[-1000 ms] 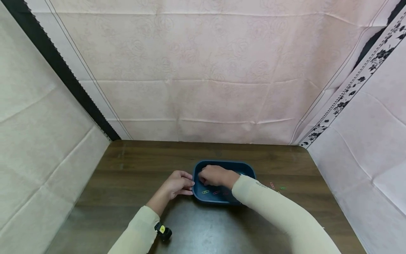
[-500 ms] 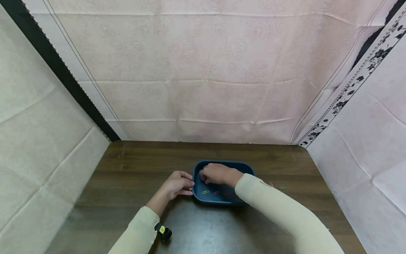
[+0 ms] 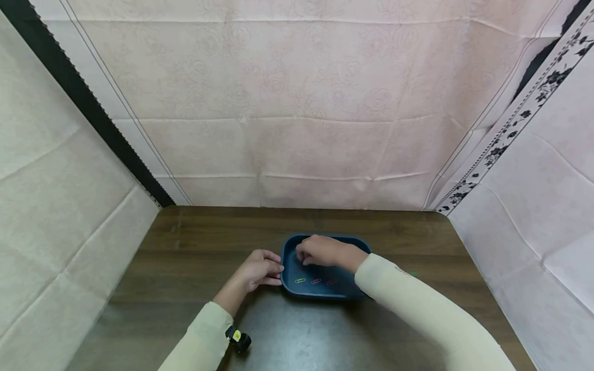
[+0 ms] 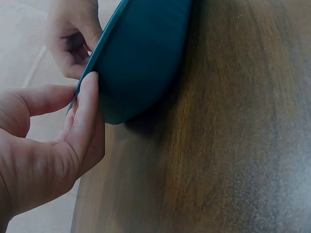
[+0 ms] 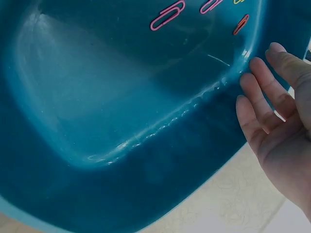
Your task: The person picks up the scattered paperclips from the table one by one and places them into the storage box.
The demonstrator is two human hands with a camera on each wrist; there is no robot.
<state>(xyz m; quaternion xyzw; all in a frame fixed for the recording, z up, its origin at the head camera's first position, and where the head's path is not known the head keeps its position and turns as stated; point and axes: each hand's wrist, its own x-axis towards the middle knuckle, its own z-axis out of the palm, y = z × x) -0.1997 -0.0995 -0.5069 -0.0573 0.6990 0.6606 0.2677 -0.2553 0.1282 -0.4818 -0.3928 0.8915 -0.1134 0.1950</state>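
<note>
A blue tray (image 3: 343, 286) sits on the wooden table. At its left end my left hand (image 3: 263, 270) pinches the rim; in the left wrist view, thumb and fingers (image 4: 89, 97) close on either side of the edge. My right hand (image 3: 320, 252) is over the inside of the tray, its fingers relaxed near the far wall in the right wrist view, with nothing seen between them. Close to those fingertips lies a red paper clip (image 5: 241, 24). A yellow paper clip (image 3: 300, 281) and two pink paper clips, one larger in view (image 5: 167, 15), also lie on the tray floor.
A green paper clip (image 3: 414, 274) lies on the table (image 3: 195, 242) to the right of the tray, partly behind the right sleeve (image 3: 417, 299). Pale cloth walls (image 3: 297, 154) rise at the back and both sides. A black wrist device (image 3: 238, 338) is on the left arm.
My right hand has shifted right and slightly away inside the tray. Its sleeve now covers a red paper clip seen earlier on the table. The left hand stays at the rim.
</note>
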